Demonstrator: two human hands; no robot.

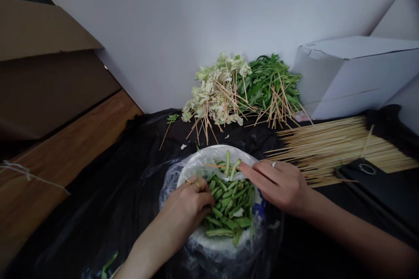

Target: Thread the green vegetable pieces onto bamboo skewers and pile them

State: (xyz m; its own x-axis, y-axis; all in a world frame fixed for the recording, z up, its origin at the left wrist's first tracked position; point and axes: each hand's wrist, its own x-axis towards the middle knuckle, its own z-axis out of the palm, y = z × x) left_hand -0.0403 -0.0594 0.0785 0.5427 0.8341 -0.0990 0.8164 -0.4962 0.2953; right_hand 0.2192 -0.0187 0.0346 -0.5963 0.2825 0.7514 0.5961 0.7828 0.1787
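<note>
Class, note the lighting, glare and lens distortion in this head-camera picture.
Head view: soft, even light on the wall; sheen on the black plastic sheet and the bag; wide-angle lens bows the white box; left hand and right hand, at the skewer, slightly soft.

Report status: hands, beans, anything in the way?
Left hand down in the cut green beans, grip hidden. Right hand pinching a skewer with bean pieces threaded, over the bowl. Nothing blocking; loose skewers lie alongside.
</note>
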